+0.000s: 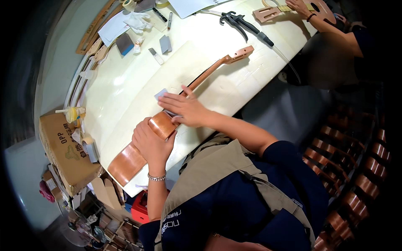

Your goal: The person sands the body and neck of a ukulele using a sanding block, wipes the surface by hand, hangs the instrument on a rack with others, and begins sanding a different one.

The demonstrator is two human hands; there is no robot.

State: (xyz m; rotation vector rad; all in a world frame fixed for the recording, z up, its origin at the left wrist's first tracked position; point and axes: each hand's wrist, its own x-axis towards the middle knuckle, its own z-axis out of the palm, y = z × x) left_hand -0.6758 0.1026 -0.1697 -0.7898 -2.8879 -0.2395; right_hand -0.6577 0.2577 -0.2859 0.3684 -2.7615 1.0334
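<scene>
Near the middle of the view, ukulele (127, 164): lies along the white worktable's (125, 96) near edge, one curved side of its body facing up, the tail end toward 7 o'clock and the headstock (242, 54) toward 1 o'clock.
Handling: probably light, stiff and hollow; the thin body walls look easy to dent, and the smooth brown wood may slide under dry fingers.
Where to hold: the pinched waist seems the surest spot, with the slim neck (207, 73) second; the slotted headstock looks more delicate.
Left hand: the left hand (153, 142) spans the waist, fingers over one side and thumb over the other, holding the body.
Right hand: the right hand (188, 111) lies fairly flat where neck meets body, thumb spread; a grey edge shows beneath, and I cannot tell whether the fingers close on anything.
Flat pieces: a matt blue-grey sheet (160, 94) shows just past the right fingertips; a creased grey sheet (166, 44) lies at 12 o'clock.
Toward 11 o'clock: dark, blue-edged block (124, 44), probably abrasive; limp, crumpled white glove (138, 21).
Toward 1 o'clock: hard black air gun (240, 23) with a hose; beyond it, a co-worker's hand (298, 7) on a paler ukulele (324, 12).
Toward 9 o'clock: stiff brown cardboard box (69, 146).
Toward 4 o'clock: rows of glossy, wavy bent-wood strips (372, 184).
</scene>
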